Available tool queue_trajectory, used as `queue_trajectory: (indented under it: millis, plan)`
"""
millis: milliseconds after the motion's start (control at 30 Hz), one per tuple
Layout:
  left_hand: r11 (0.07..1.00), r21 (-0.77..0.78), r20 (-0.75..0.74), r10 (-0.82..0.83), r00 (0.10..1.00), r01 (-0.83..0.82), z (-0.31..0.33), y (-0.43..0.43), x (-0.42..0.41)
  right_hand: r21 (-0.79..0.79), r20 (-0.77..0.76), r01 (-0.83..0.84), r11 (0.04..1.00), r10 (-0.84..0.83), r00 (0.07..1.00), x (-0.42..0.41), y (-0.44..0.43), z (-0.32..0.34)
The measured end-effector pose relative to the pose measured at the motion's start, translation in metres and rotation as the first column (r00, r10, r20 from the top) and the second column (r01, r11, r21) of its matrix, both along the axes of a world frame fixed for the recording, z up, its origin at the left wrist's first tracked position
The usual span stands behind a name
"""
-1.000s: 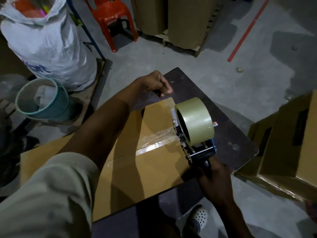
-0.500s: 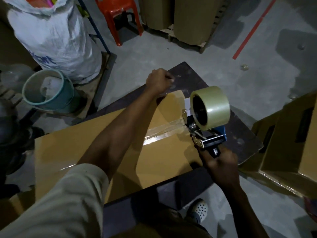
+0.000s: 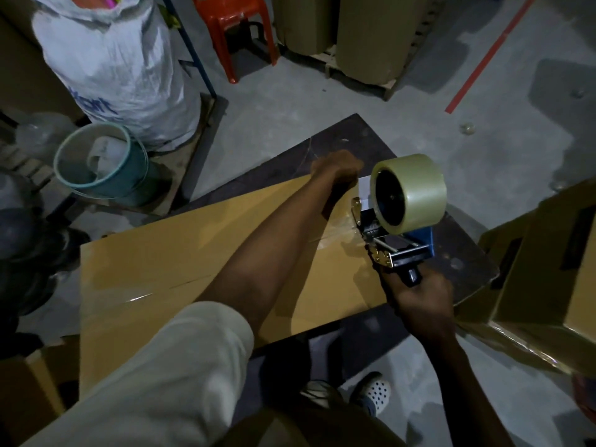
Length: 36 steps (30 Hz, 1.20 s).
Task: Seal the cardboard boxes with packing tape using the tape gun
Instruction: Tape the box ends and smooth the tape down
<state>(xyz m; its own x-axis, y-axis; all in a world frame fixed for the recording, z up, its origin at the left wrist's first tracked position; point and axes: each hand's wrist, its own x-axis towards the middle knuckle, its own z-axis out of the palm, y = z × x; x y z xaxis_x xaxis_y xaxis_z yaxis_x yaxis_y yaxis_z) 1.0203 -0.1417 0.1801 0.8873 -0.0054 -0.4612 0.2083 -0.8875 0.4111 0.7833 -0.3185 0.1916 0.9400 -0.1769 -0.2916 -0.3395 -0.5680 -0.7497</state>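
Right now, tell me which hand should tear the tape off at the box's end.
Right. The right hand grips the tape gun by its handle at the end of the cardboard box; the left hand is curled at the far edge, away from the handle.

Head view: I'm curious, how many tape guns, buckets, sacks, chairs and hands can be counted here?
Tape gun: 1
Bucket: 1
Sack: 1
Chair: 1
Hands: 2, left hand and right hand
Total: 6

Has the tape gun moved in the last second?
Yes, slightly: the tape gun has slid right along the cardboard box, nearer the table's right corner.
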Motion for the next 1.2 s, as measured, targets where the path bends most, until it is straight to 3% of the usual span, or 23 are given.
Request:
queue_trajectory:
  millis: [100,167,233,367,533,833,967,1200]
  plan:
    - [0.993,-0.085,0.017,0.085,0.996,-0.084,-0.001,-0.001,0.001,0.004,0.009,0.000,1.000,0.000,1.000,0.000,0.001,0.002]
    - [0.979,-0.146,0.180,0.165,0.970,-0.139,0.002,0.001,-0.007,0.011,0.005,0.000,1.000,0.000,1.000,-0.001,0.000,0.000]
    - [0.989,-0.138,0.280,0.092,0.956,-0.054,0.000,0.004,-0.020,0.015,-0.003,-0.004,1.000,0.004,1.000,-0.002,0.001,0.000]
    - [0.992,0.089,0.284,-0.106,0.953,0.084,-0.002,0.010,-0.033,0.009,-0.003,-0.037,0.999,0.037,0.999,-0.002,0.003,0.005]
    - [0.993,0.088,0.175,-0.099,0.980,0.085,0.003,0.009,-0.027,-0.050,-0.002,-0.072,0.996,0.072,0.997,0.000,0.005,0.013]
    - [0.992,0.120,0.211,-0.068,0.975,0.043,0.008,0.004,-0.032,-0.065,-0.028,-0.107,0.992,0.106,0.994,-0.032,-0.016,0.021]
    - [0.990,0.138,0.247,-0.072,0.966,0.038,0.010,0.002,-0.033,-0.005,-0.077,-0.088,0.996,0.087,0.993,-0.088,-0.046,0.003]
    - [0.956,0.291,0.220,-0.112,0.969,0.045,0.001,-0.009,-0.045,0.066,-0.063,-0.051,0.997,0.055,0.996,-0.092,-0.043,-0.004]
